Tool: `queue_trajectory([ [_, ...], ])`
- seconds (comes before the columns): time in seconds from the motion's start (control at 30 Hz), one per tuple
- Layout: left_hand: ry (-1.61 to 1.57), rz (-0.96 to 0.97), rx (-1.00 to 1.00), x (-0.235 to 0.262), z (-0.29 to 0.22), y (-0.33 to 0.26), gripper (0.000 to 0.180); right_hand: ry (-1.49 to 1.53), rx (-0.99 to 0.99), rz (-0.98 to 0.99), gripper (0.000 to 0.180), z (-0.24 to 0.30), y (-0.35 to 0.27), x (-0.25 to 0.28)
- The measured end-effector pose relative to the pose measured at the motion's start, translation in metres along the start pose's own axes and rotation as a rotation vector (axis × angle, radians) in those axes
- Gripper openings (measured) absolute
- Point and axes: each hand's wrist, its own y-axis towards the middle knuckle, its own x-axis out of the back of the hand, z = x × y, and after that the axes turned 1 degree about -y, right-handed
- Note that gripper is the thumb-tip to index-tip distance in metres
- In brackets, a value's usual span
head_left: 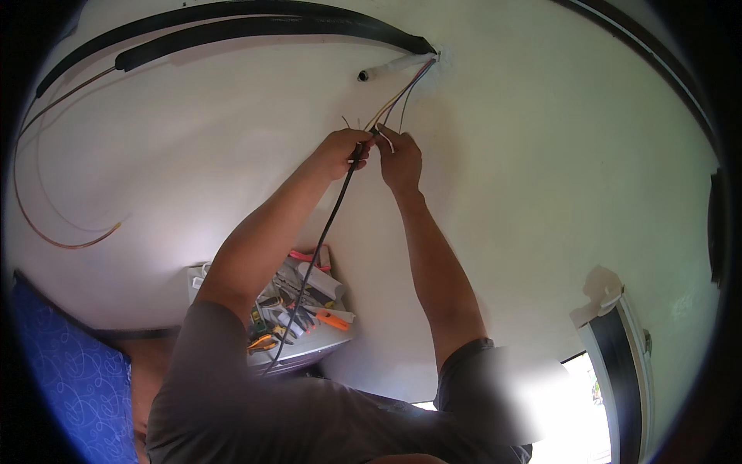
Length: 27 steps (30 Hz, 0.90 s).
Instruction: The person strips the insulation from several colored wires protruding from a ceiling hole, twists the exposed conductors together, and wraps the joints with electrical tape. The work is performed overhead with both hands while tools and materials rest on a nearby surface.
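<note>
Reaching up against a white wall [541, 193], two bare hands meet just below a hole where cables come out. Left hand [342, 151]: fingers curled and pinched around the top end of one black cable [325, 232], which hangs down past the forearm toward the box below. Right hand [400, 161]: fingertips pinched on thin loose wires [398, 97] that fan out of the wall hole; colours look yellow, white and dark, exact count too fine to tell, at least three. The two hands sit close, nearly touching, at the cable's stripped end.

Counted on the wall: two black foam-covered pipes [255, 31] running side by side along the top, ending near the hole; one short white tube [390, 67] poking out beside them; one thin copper-coloured line [46, 224] looping down the far left.

Below the arms: one open grey toolbox [305, 357] holding a jumble of hand tools, among them an orange-handled tool [334, 319] and yellow-handled pliers [261, 342]; total number unclear.

Room: plain white plaster, one dark-framed doorway [618, 371] at lower right with bright daylight behind, one blue patterned cloth [69, 379] at lower left.
</note>
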Motion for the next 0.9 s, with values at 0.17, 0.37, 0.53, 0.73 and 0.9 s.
queue_trajectory([
  [0.17,0.130,-0.031,-0.025,-0.005,0.009,0.001,0.015,0.701,-0.332,0.178,0.028,0.000,0.000,-0.006],
  [0.37,0.329,-0.080,-0.162,-0.008,0.032,0.018,0.022,1.399,-0.578,0.232,0.031,-0.013,0.005,-0.005],
  [0.53,0.558,-0.135,-0.450,-0.025,0.052,0.023,0.020,1.416,-0.648,0.046,0.022,-0.021,0.009,-0.014],
  [0.73,0.401,-0.140,-0.423,-0.035,0.053,0.013,0.020,1.570,-0.643,0.038,0.019,-0.038,0.000,-0.022],
  [0.9,0.163,-0.141,-0.364,-0.041,0.050,0.009,0.016,1.781,-0.263,0.307,0.026,-0.053,0.006,-0.027],
])
